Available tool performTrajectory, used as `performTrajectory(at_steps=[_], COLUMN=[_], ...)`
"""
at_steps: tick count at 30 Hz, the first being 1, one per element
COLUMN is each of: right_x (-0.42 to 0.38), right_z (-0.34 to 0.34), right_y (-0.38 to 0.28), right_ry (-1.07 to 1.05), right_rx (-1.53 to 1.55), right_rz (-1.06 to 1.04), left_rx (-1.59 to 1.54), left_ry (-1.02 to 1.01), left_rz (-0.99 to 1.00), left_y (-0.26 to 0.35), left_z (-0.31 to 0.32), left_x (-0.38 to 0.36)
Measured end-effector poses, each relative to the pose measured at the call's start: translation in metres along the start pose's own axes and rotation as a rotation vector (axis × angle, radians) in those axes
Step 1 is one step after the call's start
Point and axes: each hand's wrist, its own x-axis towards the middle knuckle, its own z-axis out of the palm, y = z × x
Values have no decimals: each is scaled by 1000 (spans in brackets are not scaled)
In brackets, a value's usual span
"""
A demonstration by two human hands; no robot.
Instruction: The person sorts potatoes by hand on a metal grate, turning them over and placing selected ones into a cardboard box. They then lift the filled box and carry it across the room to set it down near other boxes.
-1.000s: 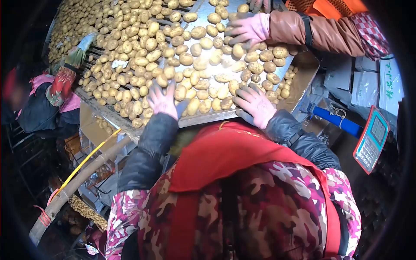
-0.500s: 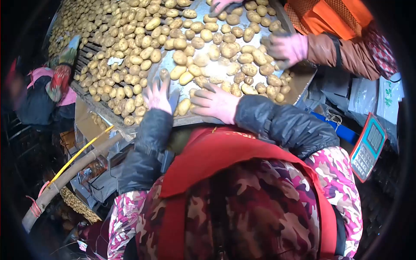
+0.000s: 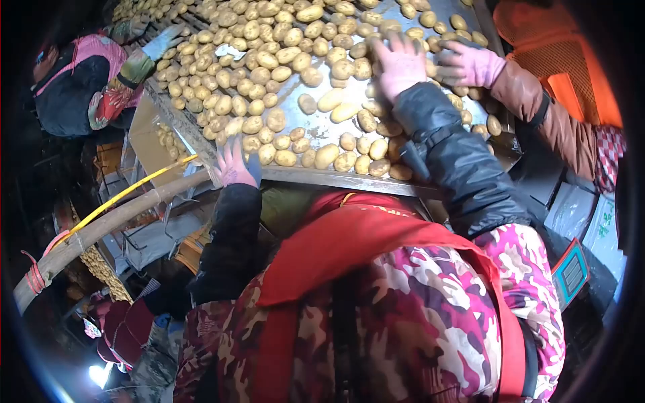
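Many potatoes lie loose on a metal sorting table. My left hand, in a pink glove with grey fingertips, rests at the near left edge of the table. Its fingers are stretched out beside the closest potatoes. Reaching far across the metal surface, my right hand lies palm down over potatoes at the right of the table. The fingers there are spread, and any potato under the palm is hidden. Two longer, pale potatoes lie to the left of my right wrist.
A co-worker's gloved hand is close to the right of mine. Another person reaches in from the left. A wooden pole with a yellow cord runs off the left corner. A teal-framed device stands at lower right.
My right hand has moved forward and right, away from the near edge. My left hand has drawn back to the edge at the left. The whole view has shifted.
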Motion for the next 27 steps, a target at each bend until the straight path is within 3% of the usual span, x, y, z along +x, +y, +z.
performTrajectory(at_steps=[3, 4, 5, 7, 9, 10, 12, 15, 17, 18, 19, 21, 23, 25, 27], right_x=[-6, -11, -17, -24, -23, -32, -40, -50, -56, -59, -67, -79, -96, -93, -83], right_z=[5, 11, 11, 27, 22, 24, 4, 14, 3, 0, 3, -3, 7, 7, 6], right_y=[-79, -104, -115, -107, -85, -69, -59, -31, -44, -47, -56, -81, -86, -83, -82], right_ry=[-27, -165, -168, -197, -202, -145, -307, -273, -311, -236, -190, -217, -240, -276, -270], right_rx=[219, 204, 247, 275, 318, 286, 69, -25, -4, 138, 95, 151, 174, 251, 284], right_rz=[-206, -286, -456, -581, -492, -356, -3, -33, -17, -137, -166, -264, -392, -377, -413], left_rx=[36, 26, 16, -126, -230, -246, -180, -140, -293, -407, -423, -667, -991, -1301, -1162], left_ry=[-30, -32, -34, 70, 161, 112, -49, -317, -208, 35, 39, 235, 221, 183, 403], left_rz=[-33, -38, -39, 122, 297, 336, 269, 70, 88, 271, 294, 182, 27, -295, -503], left_y=[4, 1, -1, 6, 14, 29, 45, 52, 40, 29, 26, 28, 10, -24, -93], left_z=[-2, -1, -1, -20, -27, -34, -29, -24, -19, -15, -30, -64, -76, -79, -54], left_x=[0, 0, 1, 20, 48, 64, 89, 125, 112, 96, 82, 35, -15, -69, -127])
